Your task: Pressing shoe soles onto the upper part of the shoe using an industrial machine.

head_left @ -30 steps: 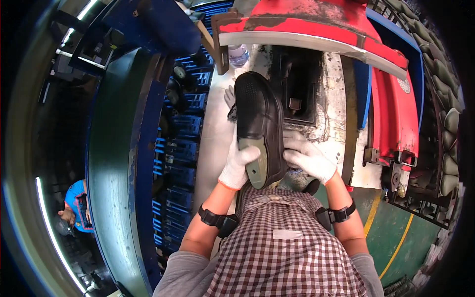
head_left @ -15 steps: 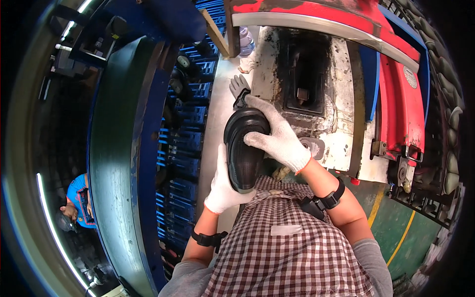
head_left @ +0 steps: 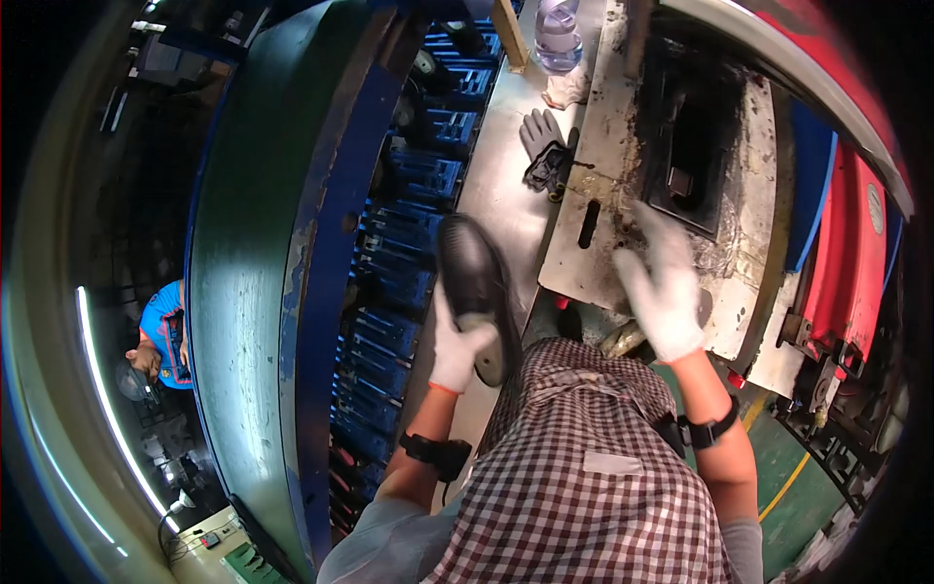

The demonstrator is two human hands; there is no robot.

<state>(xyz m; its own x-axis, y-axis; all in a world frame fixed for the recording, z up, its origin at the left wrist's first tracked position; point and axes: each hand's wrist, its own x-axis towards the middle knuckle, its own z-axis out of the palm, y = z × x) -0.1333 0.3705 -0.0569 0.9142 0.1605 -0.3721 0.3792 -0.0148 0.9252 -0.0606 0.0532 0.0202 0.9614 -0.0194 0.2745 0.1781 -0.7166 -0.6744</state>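
My left hand [head_left: 455,348], in a white knit glove, grips a black shoe [head_left: 474,263] near its heel. The shoe's toe points away from me and its upper faces up. A pale form with a hole in it [head_left: 489,362] shows in the shoe's opening. My right hand [head_left: 664,287], gloved the same way, holds nothing. Its fingers are apart and slightly blurred, over the near part of a stained metal machine plate [head_left: 569,255]. Beyond the shoe, a grey and black work glove [head_left: 545,146] lies on the metal bench [head_left: 494,185].
A clear plastic bottle [head_left: 557,44] stands at the bench's far end. The machine's red arm [head_left: 854,243] is at right, by a dark recess [head_left: 691,161]. Left are blue racks [head_left: 413,229] and a green conveyor belt [head_left: 243,292]. A person in blue [head_left: 163,336] is beyond it.
My right hand has let go of the shoe and moved right, over the machine plate. The shoe has turned from sole up to upper up, in my left hand alone. The view has shifted.
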